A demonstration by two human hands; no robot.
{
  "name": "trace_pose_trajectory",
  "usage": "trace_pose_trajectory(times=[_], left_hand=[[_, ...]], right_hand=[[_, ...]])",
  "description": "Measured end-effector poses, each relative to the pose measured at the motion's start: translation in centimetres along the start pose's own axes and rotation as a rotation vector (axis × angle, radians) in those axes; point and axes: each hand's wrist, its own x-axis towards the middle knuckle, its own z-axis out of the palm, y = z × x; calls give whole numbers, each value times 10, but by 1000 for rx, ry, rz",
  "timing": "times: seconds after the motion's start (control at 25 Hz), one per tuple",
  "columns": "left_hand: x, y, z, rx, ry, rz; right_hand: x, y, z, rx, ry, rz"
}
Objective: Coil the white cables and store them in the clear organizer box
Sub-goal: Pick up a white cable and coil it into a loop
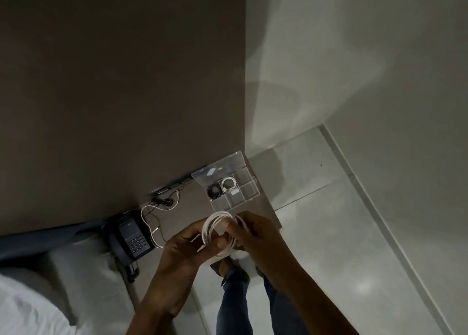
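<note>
Both hands hold one white cable (215, 224) wound into a loose round coil, in front of my body. My left hand (186, 246) grips the coil's left and lower side. My right hand (253, 230) pinches its top with the thumb on the strands. Just beyond them the clear organizer box (249, 194) lies with its lid open on a small brown table (192, 200). One compartment holds a small coiled white cable (228, 184), another a dark coiled cable (214, 190). A second loose white cable (152, 218) lies on the table at the left.
A dark desk phone (131, 236) sits at the table's left end, with thin black wires (162, 201) behind it. The table stands against a brown wall. A bed with white bedding (38, 296) is at the lower left. Pale floor tiles (342, 246) spread to the right; my legs show below.
</note>
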Motion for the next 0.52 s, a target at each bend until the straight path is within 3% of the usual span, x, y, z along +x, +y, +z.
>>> trace_pose_trajectory(times=[0.08, 0.16, 0.28, 0.4, 0.52], left_hand=[[40, -30, 1, 43, 23, 7], [83, -63, 5, 44, -55, 4], [145, -107, 4, -99, -127, -50], [207, -158, 1, -217, -128, -139], [262, -193, -1, -219, -46, -202]], right_hand=[[29, 40, -5, -1, 56, -15], [58, 80, -8, 40, 113, -2], [106, 124, -18, 104, 87, 74], [164, 173, -35, 84, 30, 42], [219, 214, -44, -22, 99, -29]])
